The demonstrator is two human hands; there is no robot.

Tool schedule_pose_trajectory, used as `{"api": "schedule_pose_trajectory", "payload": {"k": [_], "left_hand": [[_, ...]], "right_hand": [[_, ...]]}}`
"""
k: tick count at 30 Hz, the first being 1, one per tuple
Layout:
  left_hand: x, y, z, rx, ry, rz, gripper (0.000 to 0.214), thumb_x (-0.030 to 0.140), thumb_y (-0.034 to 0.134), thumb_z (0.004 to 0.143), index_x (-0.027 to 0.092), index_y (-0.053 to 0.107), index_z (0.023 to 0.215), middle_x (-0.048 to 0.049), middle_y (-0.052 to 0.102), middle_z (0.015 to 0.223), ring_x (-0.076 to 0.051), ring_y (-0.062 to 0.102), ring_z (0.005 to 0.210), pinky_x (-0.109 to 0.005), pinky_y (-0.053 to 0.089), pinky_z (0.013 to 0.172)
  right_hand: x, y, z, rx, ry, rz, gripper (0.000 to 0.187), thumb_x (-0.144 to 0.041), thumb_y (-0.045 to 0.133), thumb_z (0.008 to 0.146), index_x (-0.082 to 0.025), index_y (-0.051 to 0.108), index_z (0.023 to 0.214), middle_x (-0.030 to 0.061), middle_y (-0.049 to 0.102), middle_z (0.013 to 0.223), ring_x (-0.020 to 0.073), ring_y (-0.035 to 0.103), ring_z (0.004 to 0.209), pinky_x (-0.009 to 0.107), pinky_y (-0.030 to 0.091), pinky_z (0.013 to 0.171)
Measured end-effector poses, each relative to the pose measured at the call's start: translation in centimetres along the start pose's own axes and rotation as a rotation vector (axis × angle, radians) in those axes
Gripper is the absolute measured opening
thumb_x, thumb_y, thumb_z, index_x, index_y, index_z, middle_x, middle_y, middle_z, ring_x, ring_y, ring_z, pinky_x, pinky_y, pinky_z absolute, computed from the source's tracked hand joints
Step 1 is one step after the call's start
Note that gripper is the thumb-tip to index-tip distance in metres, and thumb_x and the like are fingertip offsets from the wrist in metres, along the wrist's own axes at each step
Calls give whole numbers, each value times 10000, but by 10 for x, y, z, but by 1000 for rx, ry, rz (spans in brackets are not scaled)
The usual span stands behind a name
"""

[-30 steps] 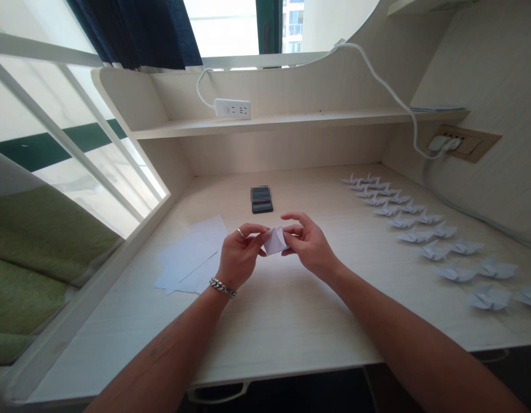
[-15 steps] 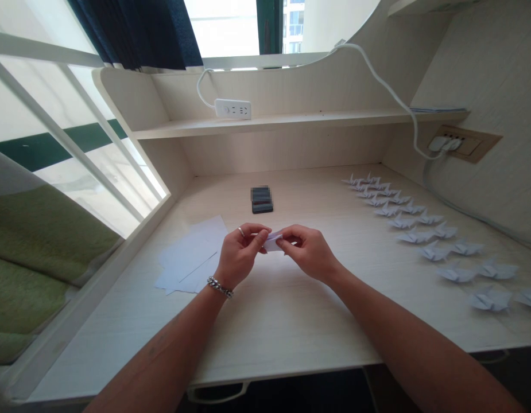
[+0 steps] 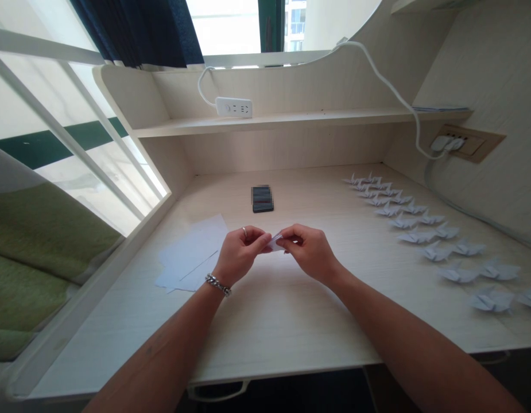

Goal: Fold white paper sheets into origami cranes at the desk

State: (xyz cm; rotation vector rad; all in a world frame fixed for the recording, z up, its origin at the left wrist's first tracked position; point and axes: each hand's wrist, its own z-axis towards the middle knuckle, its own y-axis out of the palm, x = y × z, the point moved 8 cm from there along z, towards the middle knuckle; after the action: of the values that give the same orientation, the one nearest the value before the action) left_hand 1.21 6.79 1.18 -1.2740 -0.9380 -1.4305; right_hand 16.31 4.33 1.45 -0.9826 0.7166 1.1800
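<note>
A small folded piece of white paper (image 3: 275, 243) is held above the middle of the desk between my two hands. My left hand (image 3: 243, 251), with a ring and a chain bracelet, pinches its left side between thumb and fingers. On its right side my right hand (image 3: 307, 248) grips it the same way. Fingers cover much of the paper, so its full shape is hidden. Left of my hands lie loose white paper sheets (image 3: 192, 252), overlapping one another. Several folded paper cranes (image 3: 446, 230) stand in two rows along the right of the desk.
A dark, partly blurred box-like object (image 3: 262, 198) lies on the desk beyond my hands. A power strip (image 3: 233, 107) sits on the shelf (image 3: 291, 119) at the back. Its white cable (image 3: 390, 86) runs to a wall socket (image 3: 467, 143) at right.
The folded paper has tilted, and less of its face shows now. My left thumb and fingers have shifted slightly along it. My right hand has hardly moved.
</note>
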Motion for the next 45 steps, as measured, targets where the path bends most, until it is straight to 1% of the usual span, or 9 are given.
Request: {"api": "schedule_pose_trajectory", "payload": {"k": [8, 14, 18, 22, 26, 30, 34, 40, 45], "left_hand": [[-4, -5, 2, 57, -29, 89, 296, 391, 754, 706, 113, 654, 714, -41, 680, 664, -180, 696, 652, -327, 609, 676], [-4, -3, 2, 57, 16, 184, 290, 413, 710, 750, 130, 648, 743, -52, 691, 684, -185, 695, 656, -298, 586, 630], [3, -8, 2, 93, 92, 158, 309, 428, 668, 789, 136, 660, 888, -70, 711, 804, -173, 680, 703, -275, 571, 592], [12, -3, -2, 32, 188, 194, 448, 344, 783, 683, 162, 656, 1072, -100, 705, 1006, -198, 676, 868, -308, 578, 718], [15, 5, -5, -16, 229, 307, 551, 272, 802, 654, 197, 648, 1178, -82, 704, 986, -200, 671, 866, -327, 579, 747], [19, 6, -7, -6, 307, 383, 488, 290, 768, 700, 197, 664, 1168, -68, 688, 941, -182, 661, 828, -322, 583, 736], [21, 9, -8, -49, 349, 423, 466, 325, 739, 736, 208, 661, 1180, -62, 675, 917, -175, 656, 801, -324, 585, 733], [22, 10, -9, -85, 318, 442, 390, 310, 677, 794, 217, 670, 1173, -74, 696, 987, -176, 668, 810, -298, 574, 724], [16, 5, -6, -77, 236, 321, 348, 341, 661, 811, 172, 690, 1114, -91, 720, 1010, -209, 678, 890, -305, 562, 749]], "right_hand": [[-3, 0, -1, -1, -7, -38, 104, -314, 675, 784, -213, 696, 796, 51, 719, 834, 203, 667, 751, 351, 557, 717], [-4, 13, -2, -148, 16, -72, 135, -307, 637, 805, -215, 720, 857, 59, 717, 859, 206, 659, 786, 345, 549, 715], [14, 14, 1, -136, 208, 68, 176, -358, 659, 768, -193, 711, 796, 42, 690, 750, 187, 635, 701, 330, 544, 636], [30, 9, 0, -24, 460, 379, 235, -395, 726, 683, -174, 666, 737, 24, 662, 718, 165, 626, 672, 288, 539, 562], [32, 9, -2, 0, 559, 540, 234, -383, 757, 665, -178, 655, 717, 28, 665, 726, 156, 631, 688, 278, 540, 597], [32, 17, -5, -88, 576, 601, 226, -371, 749, 693, -178, 680, 787, 40, 669, 763, 152, 625, 710, 264, 534, 604], [26, 24, -8, -219, 558, 612, 239, -370, 710, 741, -198, 698, 907, 61, 696, 916, 169, 645, 828, 250, 525, 635], [10, 30, -12, -407, 497, 593, 298, -354, 698, 758, -249, 688, 1037, 67, 666, 1137, 223, 611, 1043, 290, 524, 735], [9, 31, -13, -473, 480, 526, 367, -365, 700, 770, -247, 649, 1114, 79, 649, 1145, 214, 632, 994, 294, 528, 733]]}}
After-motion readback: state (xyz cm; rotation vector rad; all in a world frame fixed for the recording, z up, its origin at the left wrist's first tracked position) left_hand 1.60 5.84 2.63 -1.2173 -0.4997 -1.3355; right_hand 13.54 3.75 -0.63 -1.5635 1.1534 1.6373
